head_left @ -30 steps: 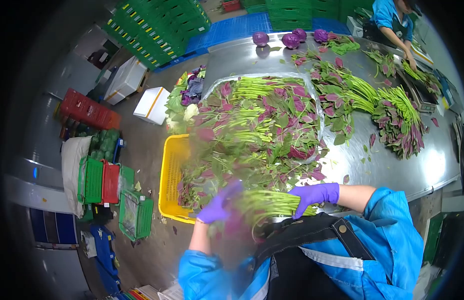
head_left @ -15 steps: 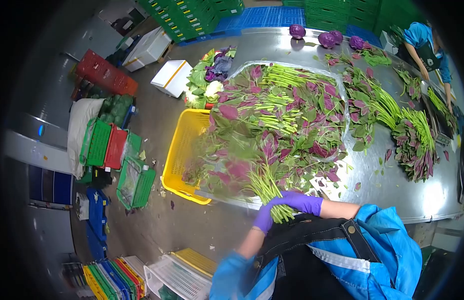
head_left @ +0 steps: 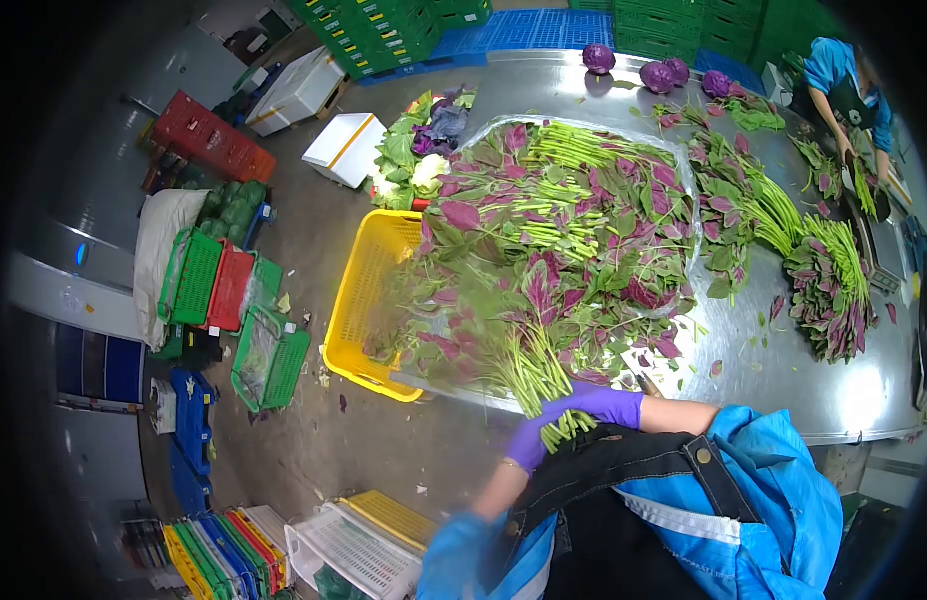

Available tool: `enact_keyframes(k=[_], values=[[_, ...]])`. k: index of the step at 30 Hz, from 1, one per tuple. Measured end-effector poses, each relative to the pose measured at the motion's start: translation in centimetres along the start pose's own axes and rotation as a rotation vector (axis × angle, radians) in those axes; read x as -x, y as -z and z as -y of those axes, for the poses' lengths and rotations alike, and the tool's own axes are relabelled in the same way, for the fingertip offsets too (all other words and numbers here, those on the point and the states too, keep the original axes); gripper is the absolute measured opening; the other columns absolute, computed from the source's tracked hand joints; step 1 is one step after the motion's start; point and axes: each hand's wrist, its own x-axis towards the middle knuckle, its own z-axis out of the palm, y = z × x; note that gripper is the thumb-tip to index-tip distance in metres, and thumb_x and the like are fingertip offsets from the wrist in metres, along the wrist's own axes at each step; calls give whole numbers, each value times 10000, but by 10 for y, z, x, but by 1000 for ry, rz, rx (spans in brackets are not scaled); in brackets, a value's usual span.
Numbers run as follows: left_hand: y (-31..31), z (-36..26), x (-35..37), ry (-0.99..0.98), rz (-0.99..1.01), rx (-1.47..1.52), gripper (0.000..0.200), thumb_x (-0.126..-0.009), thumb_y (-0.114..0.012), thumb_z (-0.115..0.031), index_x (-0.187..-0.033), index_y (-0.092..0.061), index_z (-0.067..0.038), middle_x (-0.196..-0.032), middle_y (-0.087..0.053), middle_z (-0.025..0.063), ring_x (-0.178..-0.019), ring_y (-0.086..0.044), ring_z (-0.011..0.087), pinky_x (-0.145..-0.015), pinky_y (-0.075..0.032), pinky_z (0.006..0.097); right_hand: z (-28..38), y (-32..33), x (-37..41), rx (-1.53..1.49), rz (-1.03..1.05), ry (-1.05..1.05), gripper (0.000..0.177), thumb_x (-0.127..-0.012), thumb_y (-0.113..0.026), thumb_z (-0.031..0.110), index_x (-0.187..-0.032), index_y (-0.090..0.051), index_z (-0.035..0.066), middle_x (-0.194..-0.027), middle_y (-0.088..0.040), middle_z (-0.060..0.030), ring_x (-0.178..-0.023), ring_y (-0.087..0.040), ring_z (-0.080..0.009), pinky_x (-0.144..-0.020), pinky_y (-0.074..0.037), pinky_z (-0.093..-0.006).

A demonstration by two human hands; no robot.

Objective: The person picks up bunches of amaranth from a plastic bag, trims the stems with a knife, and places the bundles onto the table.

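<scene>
Both my purple-gloved hands are at the table's near edge, around the stems of one bunch of red amaranth (head_left: 536,370). My left hand (head_left: 526,443) closes on the stem ends from the left. My right hand (head_left: 605,403) reaches in from the right, its fingers wrapped over the stems. The leafy tops point away from me and are partly blurred by a smear. Beyond them lies a large heap of red amaranth (head_left: 553,205) on a clear plastic sheet (head_left: 691,215). A knife-like handle (head_left: 647,384) lies near my right hand, partly hidden.
A yellow basket (head_left: 335,340) stands left of the steel table (head_left: 783,400). Tied amaranth bunches (head_left: 828,290) and purple cabbages (head_left: 598,59) lie on the table. A co-worker (head_left: 833,85) handles greens at the far right. Green crates (head_left: 273,360) sit on the floor.
The bunch in my hands has shifted slightly to the right, and its stems look more spread. The co-worker's hands have moved up and left, with greens between them.
</scene>
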Motion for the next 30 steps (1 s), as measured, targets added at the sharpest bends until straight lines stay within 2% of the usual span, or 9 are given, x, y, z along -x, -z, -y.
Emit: enact_keyframes(k=[3, 5, 9, 14, 22, 23, 27, 29, 30], values=[[-12, -9, 9, -30, -11, -34, 368, -812, -537, -98, -1154, -500, 33, -1116, -566, 108, -991, -569, 216, -858, -447, 315, 2, 20, -2, 333, -25, 176, 394, -786, -627, 282, -1091, -580, 38, -941, -633, -46, -767, -588, -137, -661, -465, -250], [-18, -20, 19, -181, 81, 87, 387, -820, -518, -105, -1173, -481, 49, -1157, -542, 129, -1021, -558, 243, -869, -443, 332, 15, 30, 7, 357, -174, -4, 336, -789, -605, 247, -1021, -599, 5, -862, -641, -81, -723, -601, -148, -607, -469, -239], [-16, -24, 29, -4, 3, 197, 364, -860, -483, -126, -1187, -473, 33, -1140, -549, 127, -1014, -560, 243, -850, -455, 319, 41, 0, 32, -292, -55, -188, 321, -793, -615, 238, -983, -599, -21, -790, -644, -112, -665, -622, -171, -580, -498, -282], [-6, -14, 20, -77, -111, -88, 340, -852, -516, -107, -1170, -486, 9, -1031, -579, 94, -896, -578, 182, -761, -470, 277, 19, 7, 17, 72, -84, -15, 293, -772, -648, 147, -1029, -594, 18, -810, -639, -64, -703, -604, -137, -626, -478, -254], [-44, -115, 95, -504, -333, -604, 180, -751, -616, -54, -916, -575, 3, -780, -618, 71, -652, -580, 131, -576, -457, 247, 170, 20, 99, 503, 19, 197, 147, -804, -620, 148, -873, -583, 24, -628, -582, -26, -577, -553, -89, -541, -427, -219], [-37, -120, 91, -475, -388, -564, 182, -750, -619, -58, -916, -575, 3, -770, -615, 69, -644, -577, 124, -573, -453, 241, 168, 37, 87, 931, -168, 185, 139, -807, -611, 150, -840, -586, 17, -603, -573, -24, -554, -532, -89, -525, -406, -217], [-4, -150, 84, -564, -389, -254, 183, -754, -628, -71, -910, -576, 10, -743, -608, 62, -621, -574, 122, -569, -451, 240, 209, 27, 135, 549, -171, 316, 138, -822, -588, 159, -849, -587, 23, -592, -568, -7, -552, -518, -84, -545, -411, -241], [60, -120, 39, -532, -588, -855, 173, -737, -642, -75, -875, -582, 9, -692, -577, 50, -568, -560, 134, -529, -449, 238, 201, 37, 121, 654, -190, 333, 156, -830, -583, 170, -881, -583, 23, -606, -574, -11, -558, -524, -89, -539, -416, -246], [31, -130, 51, -516, -516, -768, 183, -737, -645, -77, -886, -580, 5, -708, -576, 50, -575, -559, 131, -530, -446, 233, 198, 34, 111, 738, -234, 296, 170, -831, -584, 172, -901, -578, 17, -615, -578, -14, -561, -524, -89, -532, -412, -240]])
